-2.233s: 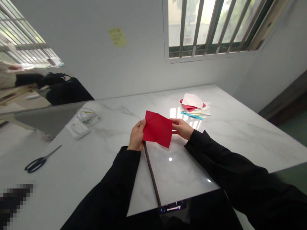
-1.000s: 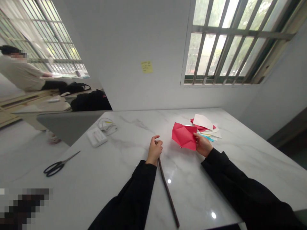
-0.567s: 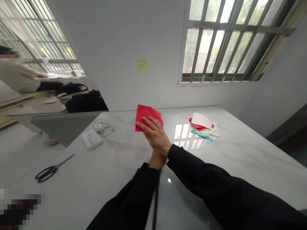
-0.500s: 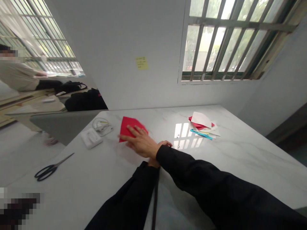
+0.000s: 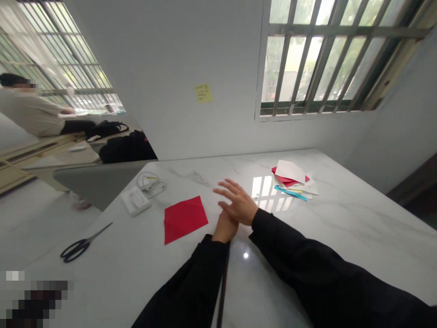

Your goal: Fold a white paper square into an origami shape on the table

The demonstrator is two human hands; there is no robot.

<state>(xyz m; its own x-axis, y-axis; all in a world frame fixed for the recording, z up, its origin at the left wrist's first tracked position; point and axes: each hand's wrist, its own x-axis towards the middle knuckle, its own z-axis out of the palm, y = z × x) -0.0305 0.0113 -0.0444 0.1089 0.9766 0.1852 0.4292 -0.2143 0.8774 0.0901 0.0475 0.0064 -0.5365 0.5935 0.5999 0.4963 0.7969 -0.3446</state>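
A creased red sheet of paper [image 5: 186, 219] lies on the white marbled table, left of my hands and touched by neither. My right hand [image 5: 238, 201] is open above the tabletop, its fingers stretched to the left with nothing in them. It crosses over my left hand [image 5: 226, 228], whose fingers are hidden behind it. I cannot tell whether the left fingers hold anything. Black sleeves cover both my arms.
Scissors [image 5: 82, 246] lie at the left, near a white case [image 5: 135, 201] and a coiled white cable [image 5: 150, 183]. Red, white and blue paper pieces [image 5: 290, 172] are piled at the back right. A person [image 5: 32, 111] sits beyond the partition. A yellow note [image 5: 204, 93] hangs on the wall.
My right hand has come off the red paper and moved right, over my left hand. The paper now lies nearer to me, turned and fully in sight.
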